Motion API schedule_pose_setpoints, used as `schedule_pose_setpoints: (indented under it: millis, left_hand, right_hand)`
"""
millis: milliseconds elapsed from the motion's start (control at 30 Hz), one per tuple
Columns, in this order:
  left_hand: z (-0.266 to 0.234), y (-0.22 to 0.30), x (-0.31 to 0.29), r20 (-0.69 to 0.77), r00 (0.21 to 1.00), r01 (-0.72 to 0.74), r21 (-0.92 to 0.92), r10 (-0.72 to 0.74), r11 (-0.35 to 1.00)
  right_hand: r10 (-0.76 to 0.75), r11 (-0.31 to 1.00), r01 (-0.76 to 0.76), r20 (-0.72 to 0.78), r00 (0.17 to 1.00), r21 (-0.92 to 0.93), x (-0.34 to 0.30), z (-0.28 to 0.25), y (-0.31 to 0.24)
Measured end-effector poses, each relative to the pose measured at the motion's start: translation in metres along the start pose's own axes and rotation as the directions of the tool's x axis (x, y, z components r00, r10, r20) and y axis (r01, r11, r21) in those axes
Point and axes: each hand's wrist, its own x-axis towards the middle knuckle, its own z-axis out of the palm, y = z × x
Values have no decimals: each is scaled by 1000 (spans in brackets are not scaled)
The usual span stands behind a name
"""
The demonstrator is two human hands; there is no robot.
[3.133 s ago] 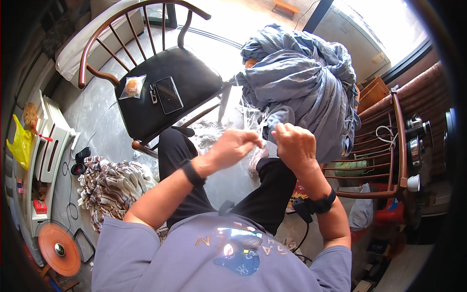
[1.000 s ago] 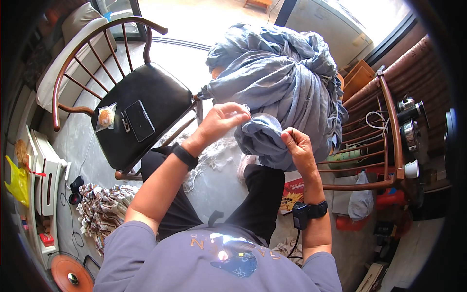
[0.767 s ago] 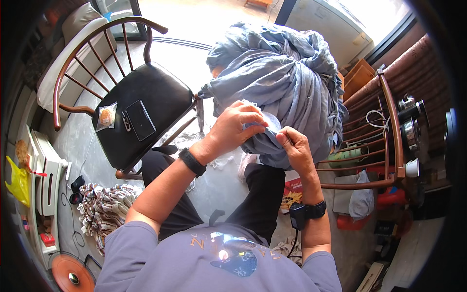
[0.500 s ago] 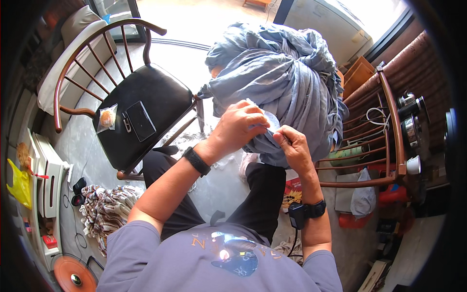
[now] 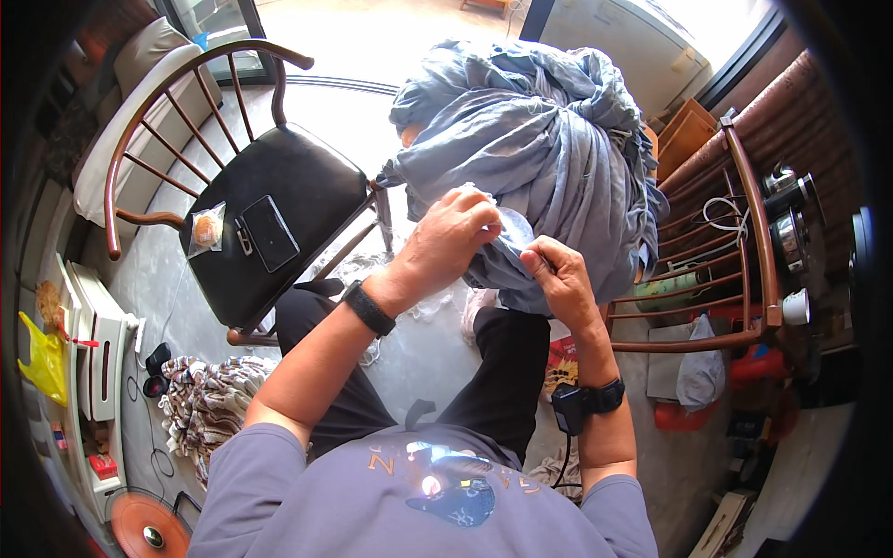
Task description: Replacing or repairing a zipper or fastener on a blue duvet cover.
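A large bundle of blue-grey cloth (image 5: pixel 530 139) is heaped in front of my knees, its folds gathered and twisted toward the upper right. My left hand (image 5: pixel 446 232) is closed, pinching a paler edge of this cloth, with a whitish frayed tuft showing above the fingers. A short stretch of the cloth runs between my two hands. My right hand (image 5: pixel 565 279) is closed at the other end of that stretch, thumb against bent fingers. Something thin and dark shows at its fingertips, too small to name. White loose threads (image 5: pixel 423 284) lie on the floor below.
At left stands a wooden chair (image 5: pixel 307 177) with a phone (image 5: pixel 266 232) and a wrapped round bun (image 5: pixel 206 229) on its black seat. Another wooden chair (image 5: pixel 744 223) stands at right. A striped cloth heap (image 5: pixel 214 400) lies by my left leg, near a white cabinet (image 5: pixel 98 344).
My left hand has turned slightly and drawn a little away from the right, showing more cloth between them. My right hand has hardly moved. The view has shifted slightly.
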Motion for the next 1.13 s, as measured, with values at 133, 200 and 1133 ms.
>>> schedule_pose_setpoints:
  millis: [133, 200, 1133]
  left_hand:
    - [1, 1, 4, 1, 992, -124, 58, 124, 991]
    - [-3, 2, 4, 64, 992, -112, 31, 110, 993]
    - [-16, 24, -3, 55, 998, 12, 169, -22, 986]
  right_hand:
    - [-16, 1000, 16, 0, 1000, 19, 0, 2, 1]
    - [-30, 1000, 30, 4, 1000, 1, 0, 2, -1]
    - [255, 878, -314, 202, 946, 361, 7, 1, -2]
